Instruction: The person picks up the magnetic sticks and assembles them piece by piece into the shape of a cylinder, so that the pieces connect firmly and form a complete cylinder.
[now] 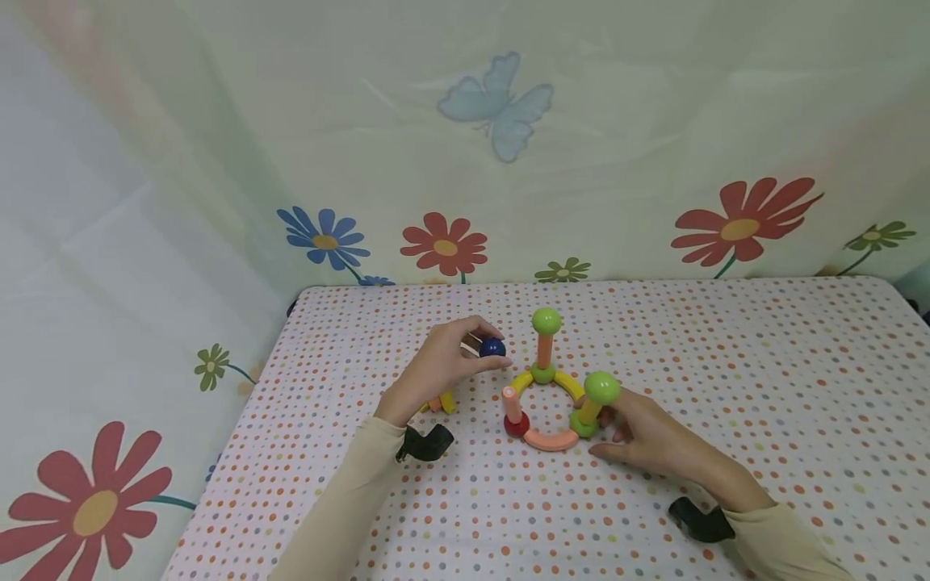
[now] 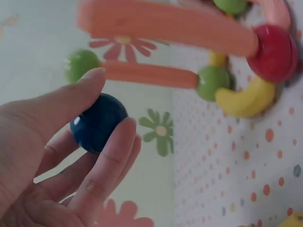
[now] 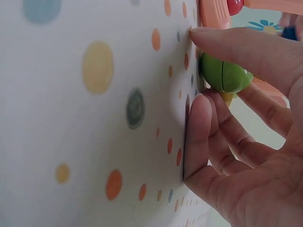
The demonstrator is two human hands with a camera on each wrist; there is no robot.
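My left hand (image 1: 452,355) pinches a glossy dark blue ball (image 2: 98,124) between thumb and fingers, raised just left of a toy ring. Yellow curved pieces (image 1: 568,384) and a peach curved piece (image 1: 550,440) link the ring's corner balls. At the near left corner, a peach stick (image 1: 512,405) stands in a red ball (image 1: 517,425), its top bare. An orange stick (image 1: 545,352) at the back carries a green ball (image 1: 546,321). Low on the table, my right hand (image 1: 654,432) curls thumb and fingers around the right corner's lower green ball (image 3: 225,73).
Several small yellow and orange pieces (image 1: 439,402) lie beneath my left wrist, partly hidden. Another green ball (image 1: 602,388) tops the yellow stick at the right corner. The dotted cloth-covered table (image 1: 494,516) ends at a flowered curtain (image 1: 625,161).
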